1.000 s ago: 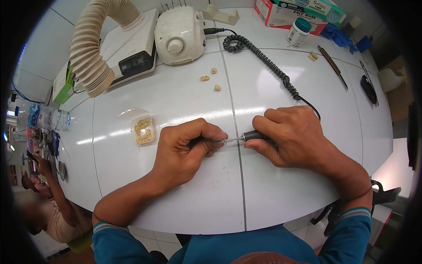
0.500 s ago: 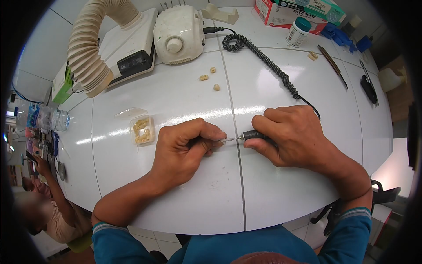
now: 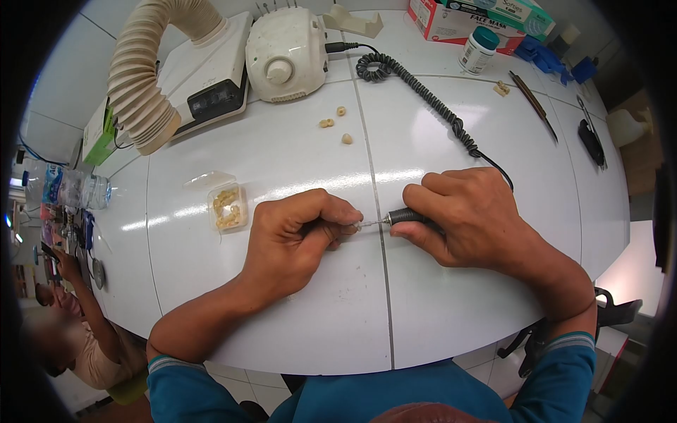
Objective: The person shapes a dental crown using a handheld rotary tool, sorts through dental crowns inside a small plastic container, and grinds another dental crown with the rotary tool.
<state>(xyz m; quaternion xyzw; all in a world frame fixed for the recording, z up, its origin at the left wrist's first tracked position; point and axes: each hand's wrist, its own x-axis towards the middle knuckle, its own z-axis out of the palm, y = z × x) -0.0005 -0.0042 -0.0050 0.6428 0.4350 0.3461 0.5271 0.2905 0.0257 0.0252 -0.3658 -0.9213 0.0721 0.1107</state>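
One small pale piece (image 3: pixel 357 225), center of frame, mostly hidden by fingertips, exact shape can't tell. Left hand (image 3: pixel 293 243) closed, pinching it between thumb and fingers. One rotary tool (image 3: pixel 408 216) just right of center, gripped by right hand (image 3: pixel 469 220), fingers wrapped round the handle; its one thin metal bit (image 3: pixel 376 223) points left at the piece. Contact between the two: can't tell.

Above the hands, upper center: three lots of tooth-like bits on the bench (image 3: pixel 317 338), one upper single (image 3: pixel 341 111), one joined pair (image 3: pixel 326 123), one lower single (image 3: pixel 347 139). One clear box (image 3: pixel 228 206) left of left hand, lid open, several yellowish bits inside, too bunched to count.

Top center: one white control unit (image 3: pixel 285 56) with one knob, several thin bits upright on top. One coiled black cord (image 3: pixel 430 96) runs from it down to near right hand. Upper left: one ribbed hose (image 3: pixel 141 84) by one white machine (image 3: pixel 211 74). Upper right: two stacked mask boxes (image 3: pixel 458 27), one white bottle (image 3: pixel 478 51) with green cap, one more tooth-like cluster (image 3: pixel 501 88), one slim brown tool (image 3: pixel 534 106), one black-handled tool (image 3: pixel 591 143). Lower left edge: two other people (image 3: pixel 95 349), partly visible.
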